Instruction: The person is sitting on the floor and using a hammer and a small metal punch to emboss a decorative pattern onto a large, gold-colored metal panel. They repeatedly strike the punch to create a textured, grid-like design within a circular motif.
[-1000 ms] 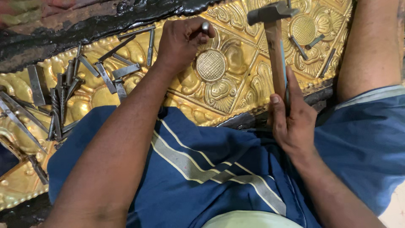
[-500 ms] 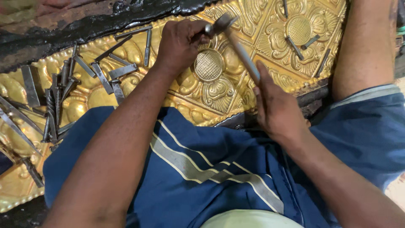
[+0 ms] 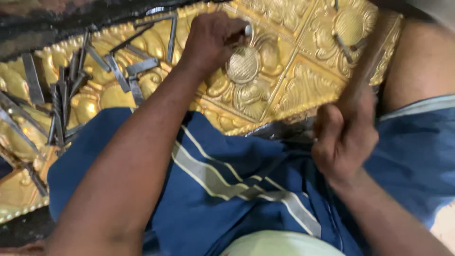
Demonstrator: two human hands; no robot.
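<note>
- My left hand (image 3: 211, 40) is closed around a small steel punch (image 3: 247, 30), and only its bright round top shows above the fingers. I hold it upright so that its tip stands on the gold embossed sheet (image 3: 294, 90), just beside the round medallion (image 3: 242, 65).
- My right hand (image 3: 343, 137) is wrapped tight on the wooden handle of a hammer (image 3: 367, 66). The handle is blurred, and the head I cannot see clearly. The hand sits low, near my lap, so the hammer can swing freely toward the punch.
- The sheet lies flat on a dark bed (image 3: 71, 23) and reaches over my legs in the blue cloth (image 3: 227, 189), which keeps the work close under both hands.
- Many spare steel punches (image 3: 61, 99) lie scattered on the left part of the sheet, well apart from the medallion, I think so that the left hand can change tools without searching.
</note>
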